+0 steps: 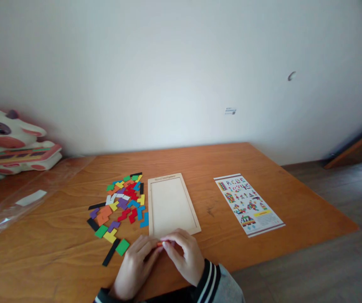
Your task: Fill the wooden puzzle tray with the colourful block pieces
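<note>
Left hand (pixel 135 263) and right hand (pixel 185 254) both have fingers pinched on the orange piece (pixel 160 244), just off the tray (pixel 171 206) at 6 o'clock. I'd grip lightly so it turns easily.

Smooth wood-grained table (pixel 228 158), matt pale wooden tray (pixel 197 230), glossy clear plastic bag (pixel 7 214).
</note>
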The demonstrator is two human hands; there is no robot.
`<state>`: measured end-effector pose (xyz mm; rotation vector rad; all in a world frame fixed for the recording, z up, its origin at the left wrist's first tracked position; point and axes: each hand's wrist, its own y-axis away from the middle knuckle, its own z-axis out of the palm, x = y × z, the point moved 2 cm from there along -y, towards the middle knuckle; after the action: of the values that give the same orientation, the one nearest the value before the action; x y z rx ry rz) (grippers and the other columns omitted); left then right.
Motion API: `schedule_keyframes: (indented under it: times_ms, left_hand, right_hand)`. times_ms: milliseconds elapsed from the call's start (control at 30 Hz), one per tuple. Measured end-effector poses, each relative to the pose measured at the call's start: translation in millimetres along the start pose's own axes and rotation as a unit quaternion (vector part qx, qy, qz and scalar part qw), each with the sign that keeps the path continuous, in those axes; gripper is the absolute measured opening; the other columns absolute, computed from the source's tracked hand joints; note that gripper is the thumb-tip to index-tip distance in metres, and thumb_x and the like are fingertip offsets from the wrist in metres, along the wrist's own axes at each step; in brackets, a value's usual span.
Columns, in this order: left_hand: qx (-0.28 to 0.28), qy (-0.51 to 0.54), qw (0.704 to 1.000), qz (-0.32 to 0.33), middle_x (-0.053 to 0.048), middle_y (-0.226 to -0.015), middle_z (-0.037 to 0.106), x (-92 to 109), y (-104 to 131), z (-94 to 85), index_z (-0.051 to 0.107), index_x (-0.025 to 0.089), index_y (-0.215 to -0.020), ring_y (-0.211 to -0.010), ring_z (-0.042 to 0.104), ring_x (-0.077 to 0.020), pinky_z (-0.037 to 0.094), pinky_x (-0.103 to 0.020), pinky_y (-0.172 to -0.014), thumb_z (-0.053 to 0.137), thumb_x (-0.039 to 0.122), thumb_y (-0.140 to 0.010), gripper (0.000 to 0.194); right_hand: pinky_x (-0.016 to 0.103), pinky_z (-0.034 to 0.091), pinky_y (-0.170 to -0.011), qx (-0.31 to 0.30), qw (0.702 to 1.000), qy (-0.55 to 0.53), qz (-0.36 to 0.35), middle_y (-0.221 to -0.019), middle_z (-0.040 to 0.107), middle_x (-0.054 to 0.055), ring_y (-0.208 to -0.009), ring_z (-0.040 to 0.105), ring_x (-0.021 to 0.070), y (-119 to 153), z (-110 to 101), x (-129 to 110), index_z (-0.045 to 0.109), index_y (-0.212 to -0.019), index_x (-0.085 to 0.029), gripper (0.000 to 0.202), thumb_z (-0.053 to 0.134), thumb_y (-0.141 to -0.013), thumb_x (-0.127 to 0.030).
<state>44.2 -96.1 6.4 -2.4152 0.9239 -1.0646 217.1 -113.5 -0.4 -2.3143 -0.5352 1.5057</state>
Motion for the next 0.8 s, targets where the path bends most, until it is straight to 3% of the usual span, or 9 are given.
schedule_keyframes:
  times_ms: [233,433,633,800]
  left_hand:
    - [-0.02,0.005,1.0,-0.012,-0.002,-0.082,0.071,2.6,0.4,0.7,0.066,0.023,-0.097,-0.072,0.069,-0.0155,0.059,-0.023,-0.066,0.054,0.028,-0.098,0.013]
    - [-0.026,0.009,1.0,-0.014,-0.003,-0.081,0.071,1.0,3.0,2.1,0.068,0.024,-0.101,-0.071,0.069,-0.0156,0.059,-0.023,-0.065,0.056,0.026,-0.097,0.012]
    - [-0.023,0.003,1.0,-0.015,-0.005,-0.095,0.074,1.3,-0.8,1.0,0.067,0.023,-0.113,-0.086,0.07,-0.0176,0.06,-0.026,-0.076,0.056,0.025,-0.098,0.019]
    - [-0.023,-0.021,0.999,-0.006,-0.006,-0.107,0.074,0.2,0.6,-0.7,0.061,0.025,-0.129,-0.097,0.07,-0.0211,0.061,-0.032,-0.085,0.06,0.031,-0.095,0.034]
  right_hand:
    - [0.027,0.053,-0.072,0.026,1.0,-0.004,0.014,-0.084,0.073,0.003,-0.078,0.067,0.0161,0.0,-2.6,-0.3,0.072,-0.094,-0.022,0.016,0.057,-0.098,-0.025]
    - [0.027,0.051,-0.067,0.025,0.999,0.015,0.019,-0.068,0.069,0.0,-0.065,0.064,0.0151,1.2,-4.5,-2.6,0.07,-0.095,-0.022,0.017,0.054,-0.099,-0.026]
    - [0.026,0.057,-0.075,0.038,0.997,-0.046,0.043,-0.088,0.075,0.004,-0.079,0.07,0.0151,0.4,-7.5,-3.7,0.069,-0.105,-0.021,0.016,0.056,-0.096,-0.021]
    - [0.024,0.058,-0.07,0.021,0.997,-0.06,0.047,-0.082,0.074,0.002,-0.071,0.07,0.013,1.6,-2.4,-1.2,0.067,-0.093,-0.021,0.006,0.062,-0.091,-0.023]
